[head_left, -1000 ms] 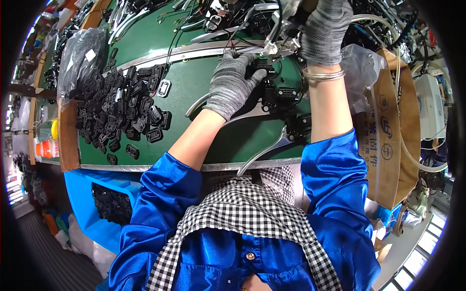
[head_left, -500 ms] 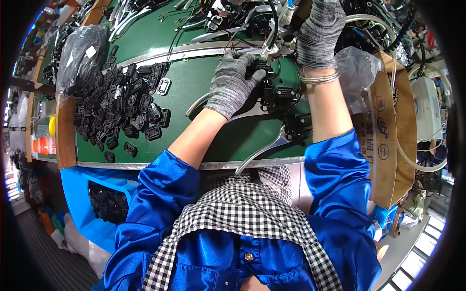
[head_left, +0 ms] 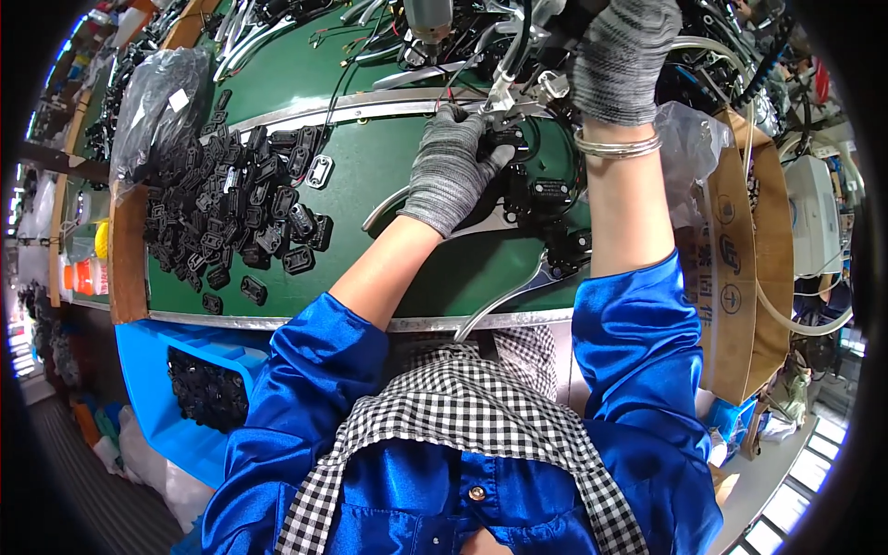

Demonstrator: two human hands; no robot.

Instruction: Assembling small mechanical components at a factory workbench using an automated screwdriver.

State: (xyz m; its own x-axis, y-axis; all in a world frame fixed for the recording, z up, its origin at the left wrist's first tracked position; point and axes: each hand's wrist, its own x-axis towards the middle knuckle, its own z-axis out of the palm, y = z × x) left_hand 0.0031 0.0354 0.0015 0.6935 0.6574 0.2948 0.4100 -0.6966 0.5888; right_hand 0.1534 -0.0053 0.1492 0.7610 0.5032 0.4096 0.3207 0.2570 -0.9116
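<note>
Both my hands wear grey knitted gloves. My left hand (head_left: 451,166) grips a small black brake lever assembly (head_left: 504,139) over the green work surface (head_left: 388,176). My right hand (head_left: 622,57) is raised above it and closed around a tool whose body is hidden by the glove; only a metal tip (head_left: 504,88) shows, pointing down at the assembly. A metal bangle (head_left: 618,143) circles my right wrist. More black assemblies with silver levers (head_left: 546,208) lie just below my hands.
A heap of small black plastic housings (head_left: 231,217) covers the left of the belt, beside a plastic bag (head_left: 157,102). A blue bin (head_left: 185,370) with more housings hangs below. A cardboard box (head_left: 740,268) stands at the right. Levers and cables (head_left: 370,28) lie at the back.
Both hands have shifted slightly up and to the right, staying on the same assembly and tool. The view has tilted a little.
</note>
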